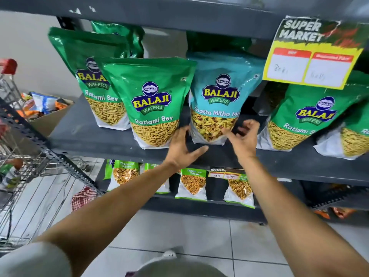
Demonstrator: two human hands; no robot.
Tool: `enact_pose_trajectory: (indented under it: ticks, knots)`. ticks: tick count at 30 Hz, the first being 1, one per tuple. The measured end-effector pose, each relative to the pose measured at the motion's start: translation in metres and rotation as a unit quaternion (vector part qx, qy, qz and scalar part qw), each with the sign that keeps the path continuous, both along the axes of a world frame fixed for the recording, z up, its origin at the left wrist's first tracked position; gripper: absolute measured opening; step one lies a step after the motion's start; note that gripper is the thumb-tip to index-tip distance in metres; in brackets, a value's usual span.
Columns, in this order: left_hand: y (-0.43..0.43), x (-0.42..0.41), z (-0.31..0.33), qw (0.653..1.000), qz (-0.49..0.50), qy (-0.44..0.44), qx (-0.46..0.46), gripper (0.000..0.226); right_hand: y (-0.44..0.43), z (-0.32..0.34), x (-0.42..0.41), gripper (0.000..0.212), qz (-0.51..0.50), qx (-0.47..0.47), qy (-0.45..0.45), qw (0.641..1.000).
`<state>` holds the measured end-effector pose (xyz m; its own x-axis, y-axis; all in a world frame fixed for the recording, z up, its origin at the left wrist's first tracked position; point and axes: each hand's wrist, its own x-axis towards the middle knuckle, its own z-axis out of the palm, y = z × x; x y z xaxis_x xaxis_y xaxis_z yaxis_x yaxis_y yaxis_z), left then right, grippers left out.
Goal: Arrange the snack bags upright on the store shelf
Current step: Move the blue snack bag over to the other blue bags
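Observation:
A teal Balaji Khatta Mitha snack bag [219, 100] stands upright on the dark grey shelf [83, 134]. My left hand [182, 148] is spread open against its lower left corner, fingers reaching between it and a green Ratlami Sev bag [151, 100]. At the teal bag's lower right corner, my right hand [244, 137] touches it with the thumb while the fingers curl loosely around nothing. Another green bag [85, 72] stands behind on the left. More green bags [307, 118] lean at the right.
A yellow price sign [313, 54] hangs from the shelf above. Small Chana Jor Garam packets [192, 183] line the lower shelf. A wire shopping cart [24, 168] stands at the left, with a cardboard box of packets [50, 116] behind it.

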<state>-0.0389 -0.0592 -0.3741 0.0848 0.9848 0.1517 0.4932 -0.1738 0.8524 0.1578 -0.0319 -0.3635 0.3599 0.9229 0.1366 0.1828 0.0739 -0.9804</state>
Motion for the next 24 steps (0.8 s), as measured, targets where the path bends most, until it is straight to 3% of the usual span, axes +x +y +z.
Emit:
enact_pose_trajectory:
  ticks: [3, 6, 14, 19, 24]
  knots:
    - [0.032, 0.036, 0.017, 0.988, 0.044, -0.123, -0.078, 0.097, 0.02, 0.007, 0.017, 0.088, 0.099, -0.073, -0.037, 0.992]
    - [0.05, 0.043, 0.027, 0.965, 0.068, -0.217, -0.133, 0.096, 0.031, 0.01, 0.02, 0.089, 0.17, -0.116, -0.082, 0.975]
    - [0.02, 0.026, 0.034, 0.983, 0.034, -0.121, -0.131, 0.092, -0.013, 0.016, 0.04, 0.078, 0.165, -0.117, -0.039, 0.979]
    - [-0.04, 0.03, 0.051, 0.985, 0.001, -0.145, -0.098, 0.086, -0.074, 0.025, 0.053, 0.076, 0.163, -0.092, 0.024, 0.982]
    - [-0.107, 0.02, 0.088, 0.988, -0.027, -0.148, -0.036, 0.094, -0.138, 0.057, 0.052, 0.065, 0.205, -0.049, 0.062, 0.976]
